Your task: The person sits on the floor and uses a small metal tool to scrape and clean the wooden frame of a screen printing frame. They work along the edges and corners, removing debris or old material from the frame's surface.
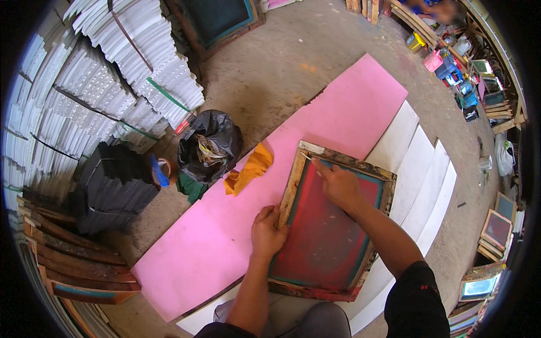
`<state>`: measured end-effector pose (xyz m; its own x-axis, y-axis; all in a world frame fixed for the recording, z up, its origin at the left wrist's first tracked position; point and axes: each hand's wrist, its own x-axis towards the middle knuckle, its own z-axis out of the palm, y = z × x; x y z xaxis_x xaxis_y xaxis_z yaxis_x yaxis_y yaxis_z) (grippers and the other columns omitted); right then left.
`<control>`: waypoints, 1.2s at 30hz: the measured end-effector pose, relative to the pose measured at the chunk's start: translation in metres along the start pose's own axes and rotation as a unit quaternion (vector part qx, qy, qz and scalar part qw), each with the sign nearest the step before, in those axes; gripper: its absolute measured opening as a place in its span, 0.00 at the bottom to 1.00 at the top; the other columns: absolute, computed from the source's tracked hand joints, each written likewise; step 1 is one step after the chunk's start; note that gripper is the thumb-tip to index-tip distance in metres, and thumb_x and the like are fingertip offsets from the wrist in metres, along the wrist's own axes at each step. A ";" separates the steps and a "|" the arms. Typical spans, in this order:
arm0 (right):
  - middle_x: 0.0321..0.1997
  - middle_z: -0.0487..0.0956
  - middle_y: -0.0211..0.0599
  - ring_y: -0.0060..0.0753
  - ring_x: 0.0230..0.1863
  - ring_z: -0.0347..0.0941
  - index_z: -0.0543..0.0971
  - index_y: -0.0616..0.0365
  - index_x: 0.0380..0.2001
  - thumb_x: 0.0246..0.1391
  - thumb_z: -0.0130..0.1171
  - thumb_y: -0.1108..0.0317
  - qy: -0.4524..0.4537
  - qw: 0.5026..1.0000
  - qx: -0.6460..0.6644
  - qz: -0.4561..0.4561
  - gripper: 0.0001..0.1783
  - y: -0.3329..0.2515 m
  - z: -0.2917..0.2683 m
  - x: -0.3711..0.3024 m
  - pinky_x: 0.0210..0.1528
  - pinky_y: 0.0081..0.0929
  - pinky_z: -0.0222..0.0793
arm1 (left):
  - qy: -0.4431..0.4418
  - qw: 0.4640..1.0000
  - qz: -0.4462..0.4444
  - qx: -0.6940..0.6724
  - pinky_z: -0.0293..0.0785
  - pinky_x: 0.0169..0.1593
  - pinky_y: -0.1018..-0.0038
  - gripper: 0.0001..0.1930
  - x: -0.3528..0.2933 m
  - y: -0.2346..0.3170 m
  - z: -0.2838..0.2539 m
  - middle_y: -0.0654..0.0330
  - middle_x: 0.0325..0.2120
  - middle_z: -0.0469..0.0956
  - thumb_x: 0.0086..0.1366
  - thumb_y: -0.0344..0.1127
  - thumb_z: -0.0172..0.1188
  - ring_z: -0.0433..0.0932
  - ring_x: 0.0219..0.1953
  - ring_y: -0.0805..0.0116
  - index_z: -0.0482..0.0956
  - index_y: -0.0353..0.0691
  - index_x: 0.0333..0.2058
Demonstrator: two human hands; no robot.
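Note:
A wooden screen-printing frame (390,194) with red and teal mesh lies tilted across my lap, over a pink sheet (338,107). My left hand (269,232) is closed around the left rail, thumb on top. Over the upper left corner, my right hand (339,185) reaches in with its index finger stretched toward the inner edge and the other fingers curled. A small pale tip shows by that fingertip; what it belongs to is too small to name. A whitish patch marks the top rail near that corner.
An orange cloth (249,170) rests on the pink sheet beside a black plastic bag (209,141). White sheets (420,180) fan out at right. Strapped white stacks (141,50), a dark stack (115,188) and wooden frames (79,265) stand at left. A person (442,10) is at the far right.

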<state>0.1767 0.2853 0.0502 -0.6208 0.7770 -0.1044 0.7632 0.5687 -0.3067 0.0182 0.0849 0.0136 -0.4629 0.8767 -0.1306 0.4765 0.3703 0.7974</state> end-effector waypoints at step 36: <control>0.35 0.84 0.46 0.52 0.36 0.81 0.82 0.34 0.59 0.66 0.58 0.59 0.020 0.999 -0.006 0.031 0.20 -0.003 -0.012 -0.016 0.39 0.49 0.77 | -0.007 1.000 0.021 0.002 0.76 0.57 0.59 0.31 0.000 -0.006 0.007 0.49 0.52 0.79 0.49 0.32 0.71 0.79 0.53 0.47 0.82 0.34 0.56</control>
<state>0.1861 0.2748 0.0641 -0.5651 0.8205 -0.0856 0.8022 0.5223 -0.2894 0.0200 0.0849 0.0046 -0.4313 0.8959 -0.1061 0.4980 0.3345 0.8001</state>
